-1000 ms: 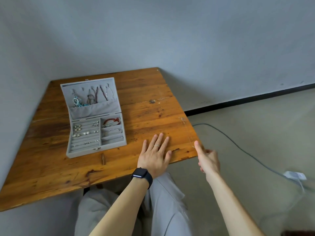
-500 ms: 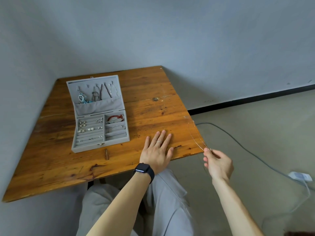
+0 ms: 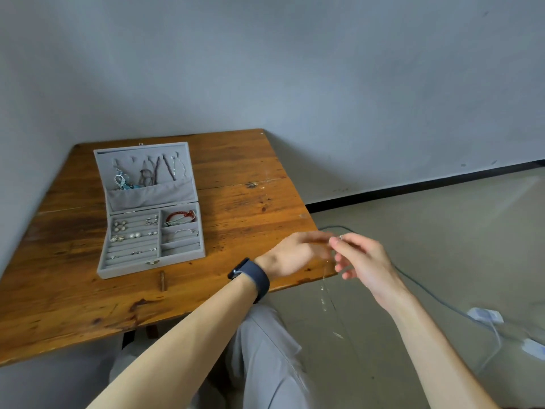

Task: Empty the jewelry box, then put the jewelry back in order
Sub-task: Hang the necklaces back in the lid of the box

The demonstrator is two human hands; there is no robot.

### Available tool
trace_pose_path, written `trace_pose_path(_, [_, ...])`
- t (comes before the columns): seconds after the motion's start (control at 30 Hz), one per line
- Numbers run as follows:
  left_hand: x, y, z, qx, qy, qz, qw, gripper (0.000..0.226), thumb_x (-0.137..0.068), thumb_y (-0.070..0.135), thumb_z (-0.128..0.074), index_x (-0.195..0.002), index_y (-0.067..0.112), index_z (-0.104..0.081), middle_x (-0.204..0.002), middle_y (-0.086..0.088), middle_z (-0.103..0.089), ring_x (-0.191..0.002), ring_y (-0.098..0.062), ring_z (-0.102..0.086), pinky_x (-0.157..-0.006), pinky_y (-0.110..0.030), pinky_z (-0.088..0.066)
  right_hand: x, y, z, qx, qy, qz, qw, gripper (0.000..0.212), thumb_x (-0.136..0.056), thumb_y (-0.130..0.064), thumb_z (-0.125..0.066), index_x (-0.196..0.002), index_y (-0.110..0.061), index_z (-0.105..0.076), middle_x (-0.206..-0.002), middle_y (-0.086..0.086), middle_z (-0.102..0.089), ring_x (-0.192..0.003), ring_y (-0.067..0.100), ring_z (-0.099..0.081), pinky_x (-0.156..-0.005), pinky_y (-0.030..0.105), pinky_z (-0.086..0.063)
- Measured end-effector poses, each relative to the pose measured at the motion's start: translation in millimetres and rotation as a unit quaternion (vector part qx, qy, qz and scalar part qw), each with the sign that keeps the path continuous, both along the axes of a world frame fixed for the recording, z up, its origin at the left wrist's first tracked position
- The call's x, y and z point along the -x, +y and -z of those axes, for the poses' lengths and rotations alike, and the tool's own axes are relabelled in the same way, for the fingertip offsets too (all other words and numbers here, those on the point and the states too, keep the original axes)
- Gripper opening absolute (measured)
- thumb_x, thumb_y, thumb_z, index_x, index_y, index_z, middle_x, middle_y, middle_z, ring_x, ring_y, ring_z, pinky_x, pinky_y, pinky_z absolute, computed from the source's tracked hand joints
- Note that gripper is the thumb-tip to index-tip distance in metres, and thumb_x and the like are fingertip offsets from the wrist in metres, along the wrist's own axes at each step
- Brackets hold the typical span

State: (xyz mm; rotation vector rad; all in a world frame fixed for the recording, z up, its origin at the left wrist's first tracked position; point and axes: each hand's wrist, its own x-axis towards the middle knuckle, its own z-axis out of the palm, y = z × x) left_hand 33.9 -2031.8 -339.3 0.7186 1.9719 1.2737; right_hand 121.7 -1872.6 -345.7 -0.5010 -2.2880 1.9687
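1. Lifting off the table (image 3: 236,172), left hand (image 3: 295,255) meets right hand (image 3: 364,261); its grip is blurred
2. The right hand pinches the chain (image 3: 323,293), hanging below
3. Left of both sits the box (image 3: 126,268); chain likely returns next

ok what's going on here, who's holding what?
A person sits at a wooden table with an open grey jewelry box on it. The box holds earrings, a red bracelet and necklaces hung in the lid. The right hand pinches a thin chain, which dangles past the table's edge. The left hand, wearing a dark watch, is blurred at the right fingertips; whether it grips the chain cannot be told.
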Motion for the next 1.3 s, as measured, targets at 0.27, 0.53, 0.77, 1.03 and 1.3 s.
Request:
trace_pose_path(0.27, [19,-22,-9,-0.083,-0.124,0.000,0.989,0.026,-0.085,0.044,-0.067,-0.095,0.020,-0.069,-0.108,-0.007,-0.076,-0.106,-0.025,-0.071,-0.110,-0.053,-0.040,22,-2,-20,-0.042,0.012,-0.072,0.996,0.032,-0.095,-0.037,-0.065,-0.073,-0.013,-0.064,-0.064,-0.001,-0.054,-0.061,0.015,-0.055,-0.058,0.029,-0.046])
trace_pose_path(0.53, [59,-58,-7,-0.124,-0.122,-0.086,0.981,0.027,-0.093,0.041,-0.064,-0.102,0.018,-0.077,-0.093,-0.010,-0.075,-0.085,-0.028,-0.071,-0.083,-0.030,-0.055,69,-31,-26,-0.004,0.025,-0.106,0.994,0.020,-0.094,-0.036,-0.066,-0.079,-0.025,-0.073,-0.067,-0.005,-0.057,-0.065,0.012,-0.057,-0.061,0.028,-0.048])
trace_pose_path(0.77, [108,-70,1,-0.139,-0.148,-0.159,0.966,0.026,-0.089,0.042,-0.064,-0.100,0.023,-0.077,-0.089,0.000,-0.070,-0.077,-0.022,-0.068,-0.072,-0.028,-0.050,122,-41,-11,0.018,0.016,-0.115,0.993,0.017,-0.092,-0.036,-0.069,-0.080,-0.025,-0.073,-0.067,-0.002,-0.058,-0.066,0.014,-0.059,-0.064,0.030,-0.049])
trace_pose_path(1.03, [192,-85,18,-0.130,-0.240,-0.161,0.948,0.032,-0.090,0.040,-0.062,-0.065,0.025,-0.047,-0.076,0.001,-0.056,-0.062,-0.017,-0.051,-0.070,-0.031,-0.042,198,-4,18,0.162,0.014,0.063,0.985,0.027,-0.082,-0.033,-0.079,-0.090,-0.010,-0.069,-0.068,-0.001,-0.059,-0.062,0.014,-0.055,-0.061,0.029,-0.047])
trace_pose_path(1.3, [266,-69,15,-0.086,-0.126,-0.333,0.930,0.025,-0.096,0.041,-0.062,-0.095,0.019,-0.074,-0.102,0.003,-0.073,-0.089,-0.019,-0.063,-0.078,-0.033,-0.048,281,22,65,0.050,-0.045,0.088,0.994,0.021,-0.081,-0.037,-0.082,-0.090,-0.018,-0.077,-0.079,0.000,-0.075,-0.074,0.013,-0.071,-0.067,0.027,-0.060])
